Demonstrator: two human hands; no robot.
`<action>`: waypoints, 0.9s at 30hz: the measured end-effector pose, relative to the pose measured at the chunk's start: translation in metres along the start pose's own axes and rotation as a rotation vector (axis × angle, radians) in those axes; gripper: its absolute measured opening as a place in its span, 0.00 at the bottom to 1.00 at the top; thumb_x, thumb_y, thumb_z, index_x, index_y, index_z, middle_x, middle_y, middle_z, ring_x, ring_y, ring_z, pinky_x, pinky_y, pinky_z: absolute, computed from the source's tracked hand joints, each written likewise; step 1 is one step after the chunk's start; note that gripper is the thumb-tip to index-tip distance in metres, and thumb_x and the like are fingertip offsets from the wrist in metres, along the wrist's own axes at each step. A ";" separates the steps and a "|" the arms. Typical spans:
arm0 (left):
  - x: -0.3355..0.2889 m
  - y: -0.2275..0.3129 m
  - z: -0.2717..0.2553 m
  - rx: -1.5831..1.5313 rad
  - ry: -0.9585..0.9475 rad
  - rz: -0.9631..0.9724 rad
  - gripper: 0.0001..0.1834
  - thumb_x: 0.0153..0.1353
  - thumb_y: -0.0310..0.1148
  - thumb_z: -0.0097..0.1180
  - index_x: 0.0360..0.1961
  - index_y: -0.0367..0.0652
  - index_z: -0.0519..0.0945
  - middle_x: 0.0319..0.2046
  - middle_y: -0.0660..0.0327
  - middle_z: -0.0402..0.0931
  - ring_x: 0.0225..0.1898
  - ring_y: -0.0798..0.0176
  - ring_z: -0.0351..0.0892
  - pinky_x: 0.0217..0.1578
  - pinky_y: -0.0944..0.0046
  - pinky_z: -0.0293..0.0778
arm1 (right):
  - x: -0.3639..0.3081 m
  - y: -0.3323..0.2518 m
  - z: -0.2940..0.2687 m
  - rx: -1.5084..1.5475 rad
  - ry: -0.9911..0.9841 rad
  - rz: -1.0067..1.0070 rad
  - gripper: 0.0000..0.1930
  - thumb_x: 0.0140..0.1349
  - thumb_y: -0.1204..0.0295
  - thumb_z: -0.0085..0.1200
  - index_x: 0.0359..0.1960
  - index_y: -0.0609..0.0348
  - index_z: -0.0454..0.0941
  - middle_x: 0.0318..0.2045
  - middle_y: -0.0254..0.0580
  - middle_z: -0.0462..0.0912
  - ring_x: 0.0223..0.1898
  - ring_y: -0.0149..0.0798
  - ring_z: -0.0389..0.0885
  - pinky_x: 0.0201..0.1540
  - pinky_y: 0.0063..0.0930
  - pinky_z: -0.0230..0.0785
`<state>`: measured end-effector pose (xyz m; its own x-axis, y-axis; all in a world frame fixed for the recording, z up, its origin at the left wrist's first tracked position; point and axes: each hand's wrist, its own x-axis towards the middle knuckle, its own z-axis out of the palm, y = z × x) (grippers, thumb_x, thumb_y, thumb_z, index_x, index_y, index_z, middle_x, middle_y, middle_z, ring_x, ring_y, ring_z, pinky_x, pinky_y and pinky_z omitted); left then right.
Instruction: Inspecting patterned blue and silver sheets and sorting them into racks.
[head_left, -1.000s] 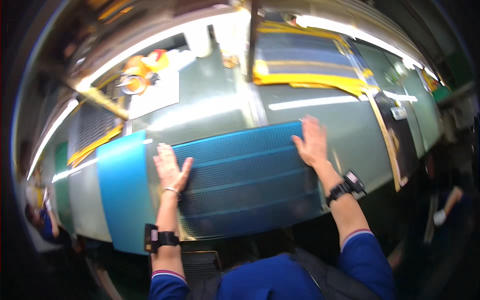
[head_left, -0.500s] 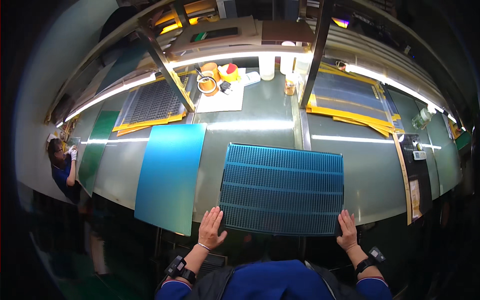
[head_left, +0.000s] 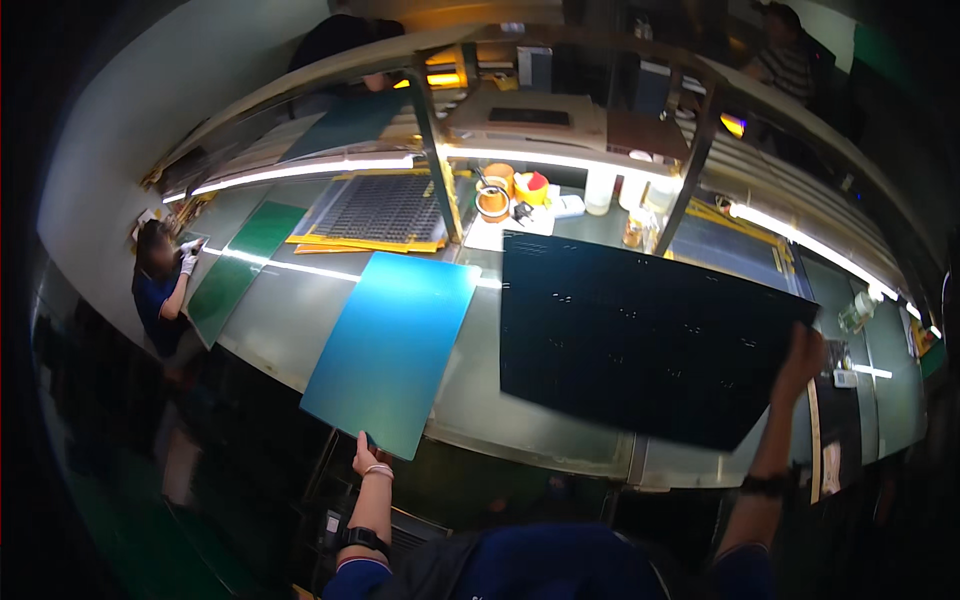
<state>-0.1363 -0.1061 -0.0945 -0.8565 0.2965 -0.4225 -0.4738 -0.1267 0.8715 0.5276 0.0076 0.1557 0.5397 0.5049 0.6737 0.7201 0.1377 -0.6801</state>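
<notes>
Since half a second ago the dark panel has come up off the surface and shifted rightward across it, while the left grip has gone from the panel's side to the near edge of the blue sheet. The right grip is closed on the panel's right edge, near the far corner. The left grip is closed on the sheet's edge, thumb on top (the fingers beneath are hard to make out). The panel hangs tilted over the right part of the surface, hiding part of the white paper behind it. It is a broad, straight-edged rectangle and looks almost black, with short bright glints scattered over its face; its near edge is softly blurred, and the blue-tinted ridges seen earlier are lost in the dark. The sheet lies slantwise on the surface to its left, smooth and plain, bright blue at the far end and turning greenish toward the left grip. Beyond the sheet lies a ribbed panel with yellow edging, and left of that a green sheet.
</notes>
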 end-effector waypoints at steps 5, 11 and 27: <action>0.002 0.030 0.015 0.019 -0.147 -0.286 0.11 0.54 0.38 0.63 0.30 0.46 0.75 0.23 0.67 0.75 0.20 0.70 0.75 0.15 0.73 0.67 | -0.078 0.150 0.086 -0.489 -0.281 0.137 0.35 0.49 0.56 0.64 0.55 0.64 0.65 0.49 0.55 0.72 0.51 0.53 0.70 0.55 0.40 0.62; -0.060 0.104 0.001 -0.018 -0.427 0.077 0.07 0.54 0.21 0.59 0.30 0.47 0.77 0.26 0.68 0.77 0.22 0.71 0.75 0.20 0.74 0.68 | -0.253 -0.020 0.077 -0.208 -0.959 -0.224 0.29 0.51 0.57 0.60 0.55 0.51 0.71 0.60 0.55 0.62 0.63 0.55 0.55 0.63 0.59 0.40; -0.117 0.114 0.017 1.180 -1.724 1.152 0.27 0.47 0.36 0.64 0.51 0.43 0.76 0.53 0.47 0.71 0.55 0.44 0.70 0.57 0.51 0.65 | -0.273 -0.122 0.086 1.155 -1.111 1.382 0.24 0.66 0.51 0.41 0.51 0.58 0.66 0.42 0.42 0.78 0.42 0.40 0.80 0.38 0.37 0.77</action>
<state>-0.0868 -0.1392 0.0588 0.5828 0.8057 0.1058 0.6758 -0.5528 0.4876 0.2549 -0.0741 0.0296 -0.3789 0.8274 -0.4145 -0.5848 -0.5612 -0.5857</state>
